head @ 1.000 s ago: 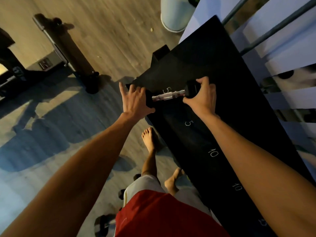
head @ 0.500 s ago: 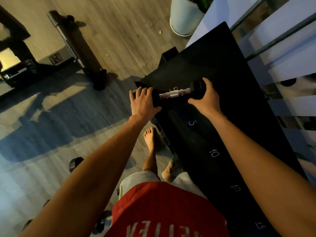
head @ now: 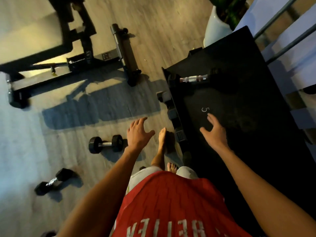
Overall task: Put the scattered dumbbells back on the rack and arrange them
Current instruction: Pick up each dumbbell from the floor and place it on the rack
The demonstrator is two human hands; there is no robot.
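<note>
A black dumbbell with a chrome handle (head: 194, 79) lies across the far end of the black rack (head: 242, 117), free of both hands. My right hand (head: 213, 130) hovers with fingers spread over the rack, just below a chalked "5". My left hand (head: 138, 132) is open above the wooden floor, left of the rack. Two more black dumbbells lie on the floor: one (head: 106, 144) just left of my left hand, another (head: 54, 181) farther left and nearer to me.
A black weight bench frame (head: 71, 62) stands on the floor at the upper left. A white planter (head: 215, 28) sits beyond the rack's far end. Railing and steps run along the right. My bare feet (head: 162, 139) stand beside the rack's left edge.
Both hands let go of the dumbbell on the rack and drew back toward me. The view tilted down and left, bringing the floor dumbbells into sight.
</note>
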